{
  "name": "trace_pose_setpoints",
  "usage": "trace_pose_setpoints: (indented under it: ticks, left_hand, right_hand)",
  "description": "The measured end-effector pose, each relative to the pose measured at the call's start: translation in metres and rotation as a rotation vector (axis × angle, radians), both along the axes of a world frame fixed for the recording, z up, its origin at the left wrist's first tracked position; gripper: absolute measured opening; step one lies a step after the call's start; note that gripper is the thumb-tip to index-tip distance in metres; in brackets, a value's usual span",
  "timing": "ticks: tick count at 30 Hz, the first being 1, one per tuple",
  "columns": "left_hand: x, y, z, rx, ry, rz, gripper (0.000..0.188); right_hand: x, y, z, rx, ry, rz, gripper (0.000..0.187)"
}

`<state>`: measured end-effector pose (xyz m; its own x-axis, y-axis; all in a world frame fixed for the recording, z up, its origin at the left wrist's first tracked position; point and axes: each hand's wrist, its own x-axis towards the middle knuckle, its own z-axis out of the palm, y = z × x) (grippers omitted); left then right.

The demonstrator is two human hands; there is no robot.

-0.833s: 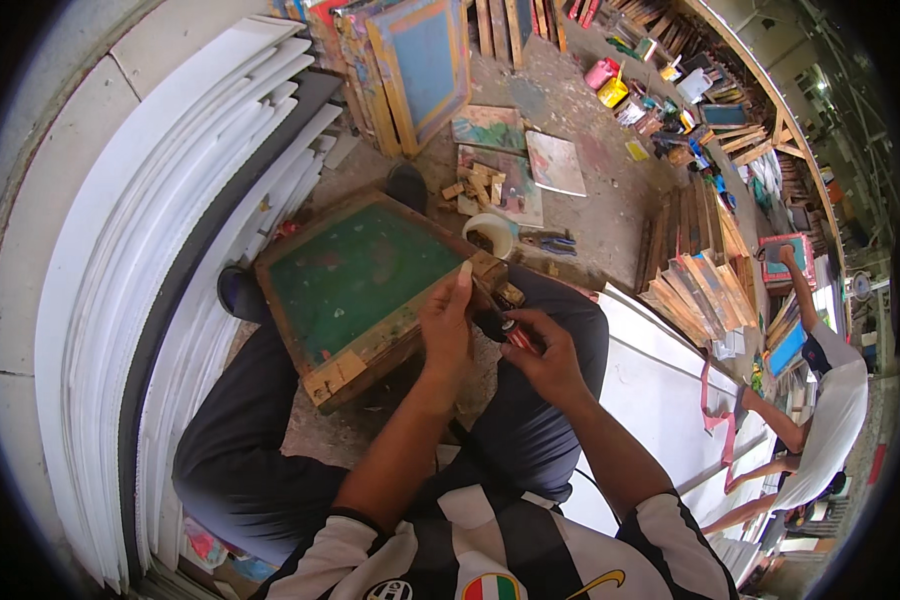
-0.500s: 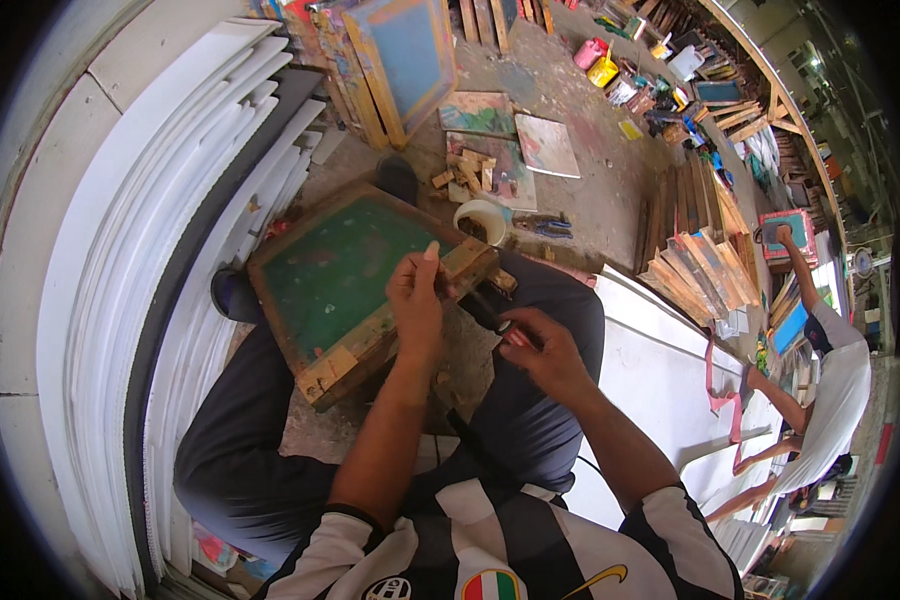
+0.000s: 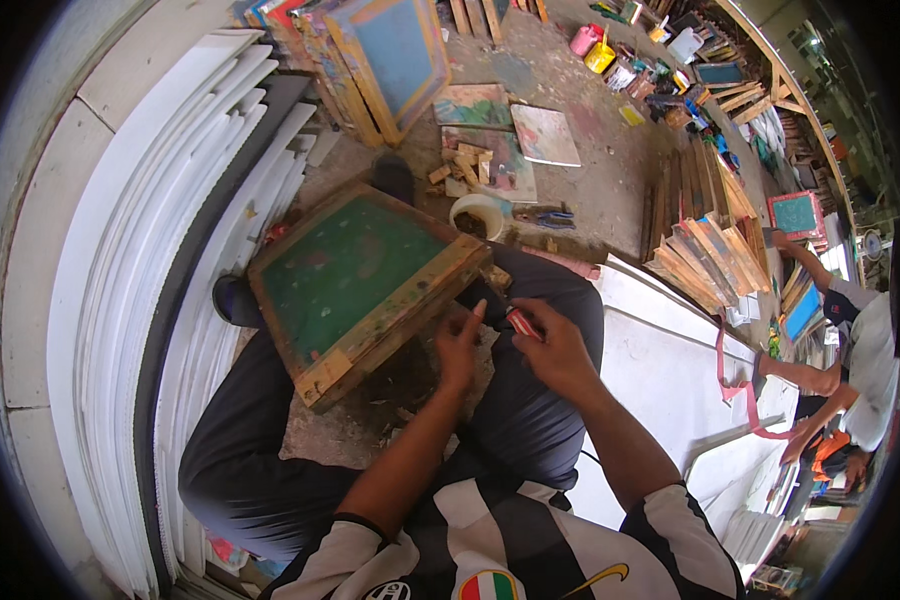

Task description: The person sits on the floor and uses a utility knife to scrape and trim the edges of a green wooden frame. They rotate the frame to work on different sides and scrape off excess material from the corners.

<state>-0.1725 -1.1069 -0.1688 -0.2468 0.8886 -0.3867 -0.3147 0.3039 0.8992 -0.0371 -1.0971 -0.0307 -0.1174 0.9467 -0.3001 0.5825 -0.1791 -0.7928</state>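
Note:
A wooden screen frame with a green mesh rests tilted in front of me, between my legs. My left hand is just off its near right edge, fingers loosely curled and apart, with nothing visible in them. In my right hand, above my right thigh, is a red-handled tool. Its thin dark shaft points toward the frame's right corner; the tip is hard to make out against the dark trousers.
A white bucket and pliers lie beyond the frame, near wood blocks. White boards stand at left. More wooden frames lean at right, where another person bends over a white surface.
My left hand has come down off the frame's near edge and moved right, toward my right hand. The red-handled tool has turned, showing more of its handle. The other person's arms have shifted.

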Motion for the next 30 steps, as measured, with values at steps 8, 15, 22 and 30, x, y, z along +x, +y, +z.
trace_pose_setpoints:
  ticks: [8, 15, 22, 30]
  left_hand:
    - [-0.014, 0.045, -0.029, 0.22, -0.509, 0.268, 0.062]
    - [-0.019, 0.046, -0.023, 0.327, -0.55, 0.257, 0.052]
    - [-0.02, 0.045, -0.034, 0.318, -0.585, 0.252, 0.049]
    - [-0.018, 0.042, -0.025, 0.324, -0.561, 0.273, 0.05]
  right_hand:
    - [0.0, 0.003, 0.0, 0.144, -0.105, 0.092, 0.04]
    - [-0.005, 0.007, 0.006, 0.154, -0.171, 0.142, 0.037]
    - [-0.008, 0.01, 0.003, 0.143, -0.102, 0.153, 0.037]
    - [-0.009, 0.012, 0.004, 0.119, -0.07, 0.136, 0.036]
